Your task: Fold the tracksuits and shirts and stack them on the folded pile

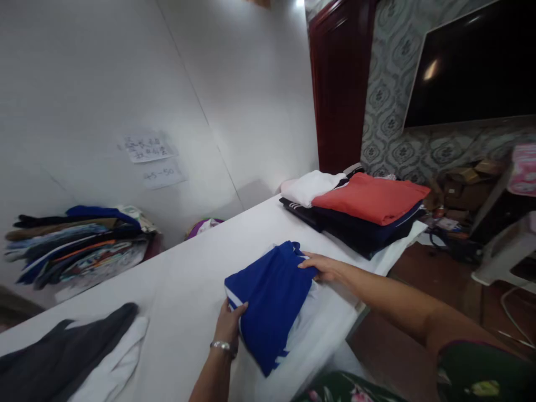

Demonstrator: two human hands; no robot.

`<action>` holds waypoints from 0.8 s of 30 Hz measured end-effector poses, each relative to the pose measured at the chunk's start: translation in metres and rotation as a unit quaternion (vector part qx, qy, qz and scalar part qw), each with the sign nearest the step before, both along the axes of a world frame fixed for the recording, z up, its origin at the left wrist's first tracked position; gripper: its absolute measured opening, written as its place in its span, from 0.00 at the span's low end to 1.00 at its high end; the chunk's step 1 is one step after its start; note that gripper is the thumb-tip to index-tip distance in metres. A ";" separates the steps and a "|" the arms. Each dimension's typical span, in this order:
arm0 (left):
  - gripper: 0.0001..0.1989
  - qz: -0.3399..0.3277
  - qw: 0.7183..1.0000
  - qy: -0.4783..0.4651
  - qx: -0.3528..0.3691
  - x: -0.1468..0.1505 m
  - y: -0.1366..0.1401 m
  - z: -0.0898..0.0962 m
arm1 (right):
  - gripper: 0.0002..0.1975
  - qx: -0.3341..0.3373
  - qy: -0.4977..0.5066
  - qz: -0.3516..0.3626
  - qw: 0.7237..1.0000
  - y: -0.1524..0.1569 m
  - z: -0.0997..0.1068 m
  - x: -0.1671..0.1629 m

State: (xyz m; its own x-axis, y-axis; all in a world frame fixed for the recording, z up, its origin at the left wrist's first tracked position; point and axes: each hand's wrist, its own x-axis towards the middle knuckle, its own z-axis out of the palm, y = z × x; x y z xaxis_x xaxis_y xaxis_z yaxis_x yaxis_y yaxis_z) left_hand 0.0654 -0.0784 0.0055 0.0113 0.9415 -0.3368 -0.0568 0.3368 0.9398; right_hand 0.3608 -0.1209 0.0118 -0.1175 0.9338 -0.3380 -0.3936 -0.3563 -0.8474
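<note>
A folded blue garment with white stripes lies on the white table in front of me. My left hand grips its lower left edge, thumb on top and the other fingers underneath. At the upper right corner my right hand pinches the cloth near its bunched end, fingers closed on it. A silvery bracelet circles the left wrist. Something whitish shows from under the garment's right side; I cannot tell whether it belongs to it.
Folded clothes, a red piece and a white piece over dark ones, stand at the table's far right. Dark grey cloth lies front left. Beyond the left edge rises another clothes stack. Handwritten papers hang on the wall.
</note>
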 end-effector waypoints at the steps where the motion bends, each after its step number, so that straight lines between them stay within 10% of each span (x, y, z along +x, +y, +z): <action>1: 0.25 -0.009 1.000 -0.022 -0.004 -0.001 0.000 0.002 | 0.35 0.026 0.023 -0.009 0.999 0.000 0.001 -0.001; 6: 0.30 -0.013 0.992 -0.112 -0.059 -0.010 -0.010 0.012 | 0.36 0.111 0.061 -0.018 0.992 -0.006 0.011 -0.006; 15: 0.33 -0.032 0.958 -0.153 -0.239 -0.017 -0.026 0.014 | 0.33 0.055 0.041 -0.044 0.997 -0.009 0.025 -0.012; 24: 0.22 -0.090 0.976 -0.199 -0.019 0.039 -0.022 0.119 | 0.30 0.212 0.001 -0.040 0.977 -0.009 0.155 0.043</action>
State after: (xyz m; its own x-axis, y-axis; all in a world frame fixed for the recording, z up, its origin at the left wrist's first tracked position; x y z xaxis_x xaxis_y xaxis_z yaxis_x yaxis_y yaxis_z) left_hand 0.1045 -0.1004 0.1244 0.3123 0.8992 -0.3063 -0.3506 0.4088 0.8426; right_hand 0.4041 -0.1301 0.1664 -0.0390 0.9960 0.0806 -0.4085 0.0577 -0.9109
